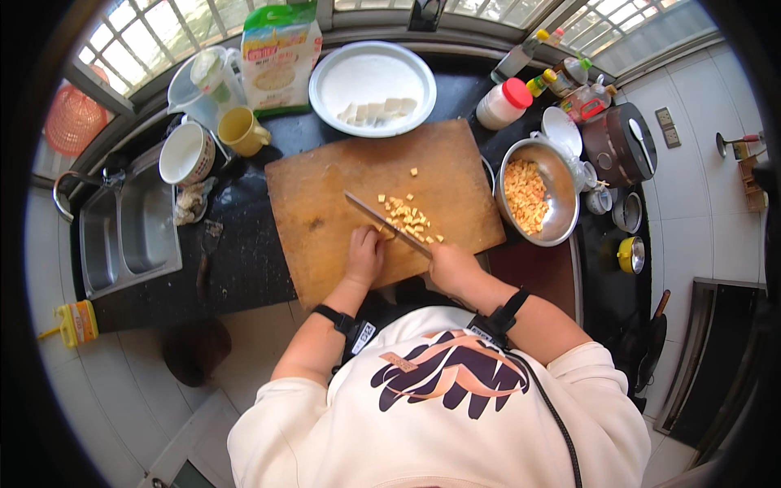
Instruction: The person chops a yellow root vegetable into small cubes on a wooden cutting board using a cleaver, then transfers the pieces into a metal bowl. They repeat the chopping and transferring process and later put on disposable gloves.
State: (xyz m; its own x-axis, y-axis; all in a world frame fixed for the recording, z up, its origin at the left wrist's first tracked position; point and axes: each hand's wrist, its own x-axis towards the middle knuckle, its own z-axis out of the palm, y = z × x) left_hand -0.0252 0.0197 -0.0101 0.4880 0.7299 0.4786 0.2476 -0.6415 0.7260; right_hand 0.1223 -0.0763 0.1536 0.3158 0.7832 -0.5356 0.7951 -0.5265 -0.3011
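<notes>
On a worn wooden cutting board (341, 177), my right hand (454, 266) grips the handle of a kitchen knife (366, 208). Its blade slants up and to the left across the board. My left hand (365, 253), fingers curled, presses a yellow food piece (385, 232) against the board, close beside the blade. The fingers partly hide that piece. Small yellow cubes (415, 218) lie scattered on the far side of the knife, and one single cube (413, 172) rests farther up. Right of the board, a steel bowl (564, 183) holds many diced orange-yellow pieces (525, 195).
Behind the board stands a round metal pan (329, 116) with white blocks (378, 111). A yellow mug (241, 131), a white bowl (186, 152) and a double sink (146, 226) are at left. A red-lidded jar (505, 105) and a brown rice cooker (619, 144) stand at right.
</notes>
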